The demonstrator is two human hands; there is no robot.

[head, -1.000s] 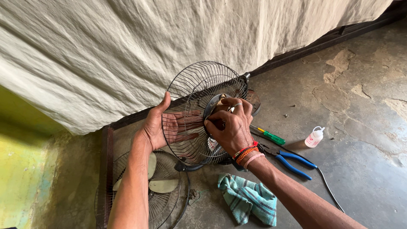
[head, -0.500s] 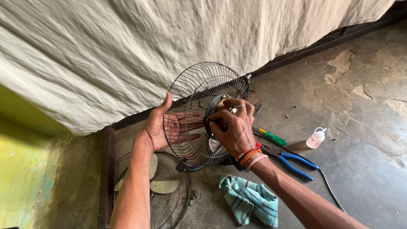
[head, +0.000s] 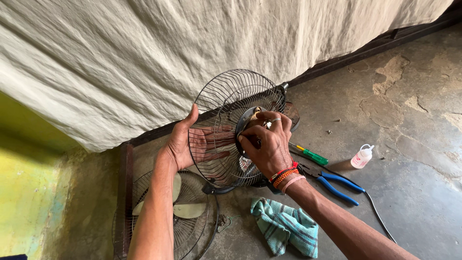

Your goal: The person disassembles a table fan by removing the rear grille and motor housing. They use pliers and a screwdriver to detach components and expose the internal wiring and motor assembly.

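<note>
Against the hanging pale cloth (head: 144, 58), upright just off the concrete floor (head: 409, 159): a round wire fan guard (head: 236, 130). Left hand (head: 192, 144) spread flat behind the mesh, fingers open, bracing rather than gripping. Right hand (head: 267, 144) curled at the dark centre hub (head: 248, 120), fingertips pinched on something small there (too hidden to tell what).

Best done, by the look of it, with the brace firm and the guard upright, so no twist at the hub flexes the thin wires; small, steady turns, fingers clear of the mesh.

Nearby: a green-handled screwdriver (head: 310, 155) and blue-handled pliers (head: 337, 185) just beyond the right wrist, a small white squeeze bottle (head: 362, 156) farther off, a striped teal rag (head: 284, 226) below. Crowding the left forearm, a second fan with pale blades (head: 178, 209) flat on the floor; a black cord (head: 378, 216) beside the right arm.
</note>
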